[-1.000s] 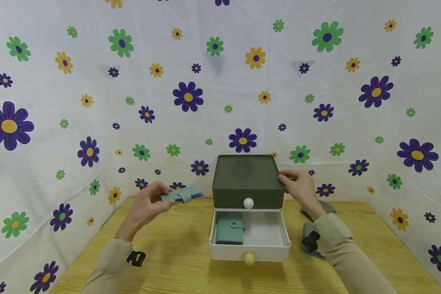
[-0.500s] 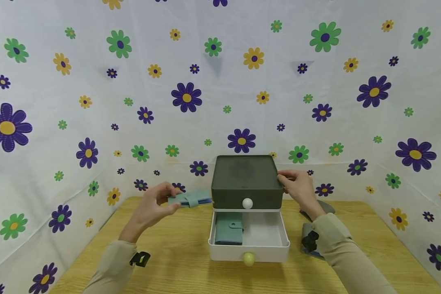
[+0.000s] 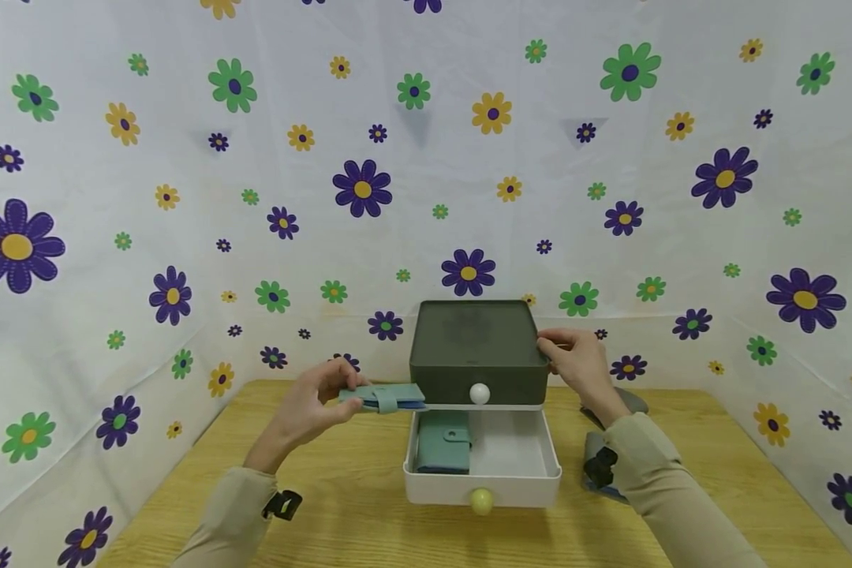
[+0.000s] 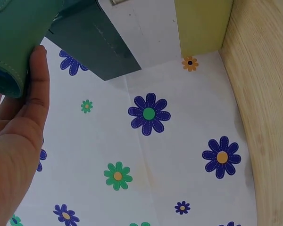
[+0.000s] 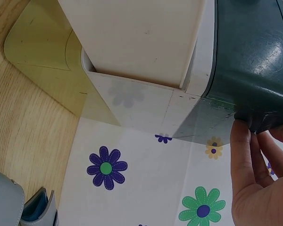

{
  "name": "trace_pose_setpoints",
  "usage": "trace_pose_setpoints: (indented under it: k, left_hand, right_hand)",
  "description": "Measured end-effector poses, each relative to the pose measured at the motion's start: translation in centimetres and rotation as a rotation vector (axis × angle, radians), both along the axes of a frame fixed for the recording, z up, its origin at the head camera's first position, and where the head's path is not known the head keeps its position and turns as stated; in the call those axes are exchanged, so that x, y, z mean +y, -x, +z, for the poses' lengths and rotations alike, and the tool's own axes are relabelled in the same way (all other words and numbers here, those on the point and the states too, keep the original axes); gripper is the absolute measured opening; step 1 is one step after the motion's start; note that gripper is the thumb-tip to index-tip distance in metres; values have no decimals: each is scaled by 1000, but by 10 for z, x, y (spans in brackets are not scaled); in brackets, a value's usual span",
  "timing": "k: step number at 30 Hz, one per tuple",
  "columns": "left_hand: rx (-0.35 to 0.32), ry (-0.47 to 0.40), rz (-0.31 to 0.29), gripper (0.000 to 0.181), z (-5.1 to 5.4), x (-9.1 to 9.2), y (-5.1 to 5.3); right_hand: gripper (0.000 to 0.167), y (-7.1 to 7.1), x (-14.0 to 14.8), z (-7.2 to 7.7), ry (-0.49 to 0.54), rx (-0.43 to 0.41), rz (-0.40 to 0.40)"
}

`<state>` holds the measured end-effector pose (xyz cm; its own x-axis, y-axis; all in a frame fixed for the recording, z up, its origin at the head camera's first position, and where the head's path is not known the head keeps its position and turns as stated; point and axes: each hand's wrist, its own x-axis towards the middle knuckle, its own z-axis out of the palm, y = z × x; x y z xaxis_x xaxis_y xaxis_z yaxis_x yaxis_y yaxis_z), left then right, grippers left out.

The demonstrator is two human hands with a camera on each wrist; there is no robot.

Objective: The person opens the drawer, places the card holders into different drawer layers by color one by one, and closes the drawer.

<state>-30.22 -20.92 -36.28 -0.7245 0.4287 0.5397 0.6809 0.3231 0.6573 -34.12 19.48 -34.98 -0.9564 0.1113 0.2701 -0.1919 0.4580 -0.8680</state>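
A teal wallet (image 3: 390, 396) with a strap across it is pinched between the thumb and fingers of my left hand (image 3: 305, 414), raised beside the left front of a drawer box (image 3: 479, 338). The left wrist view shows part of this wallet (image 4: 16, 40) close up. Dark green on top, the box has its lower white drawer (image 3: 518, 487) pulled out. Inside that drawer, on the left, lies another teal wallet (image 3: 442, 454) with a snap tab. My right hand (image 3: 582, 363) grips the box's upper right edge, fingers (image 5: 242, 150) against the dark green part.
A grey-blue wallet (image 3: 592, 450) and a grey item (image 3: 635, 400) lie on the wooden table (image 3: 326, 473) right of the box, partly behind my right arm. White and yellow-green knobs (image 3: 481, 501) stick out in front. A flowered cloth (image 3: 291, 260) surrounds the table.
My left hand has carried the teal wallet rightward and slightly down, up to the box's front left corner. The right hand stays at the box edge.
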Motion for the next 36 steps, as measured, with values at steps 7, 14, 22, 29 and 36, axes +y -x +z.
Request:
trace_pose_setpoints:
  k: [7,14,22,29,36]
  left_hand:
    - [-10,39,-15,21,5,17,-8]
    - [5,82,-54,29,2,37,-9]
    - [10,136,-97,33,-7,65,-9]
    - [-18,216,-96,33,-15,88,-11]
    - [45,285,-105,36,-20,106,-12]
  right_hand:
    - [32,-1,0,0,6,-4,3]
    - [32,0,-1,1,-3,-3,-1]
    - [32,0,-1,0,-2,-1,-7]
    - [31,-1,-3,-2,8,6,8]
    - [32,-3,-1,1,7,13,10]
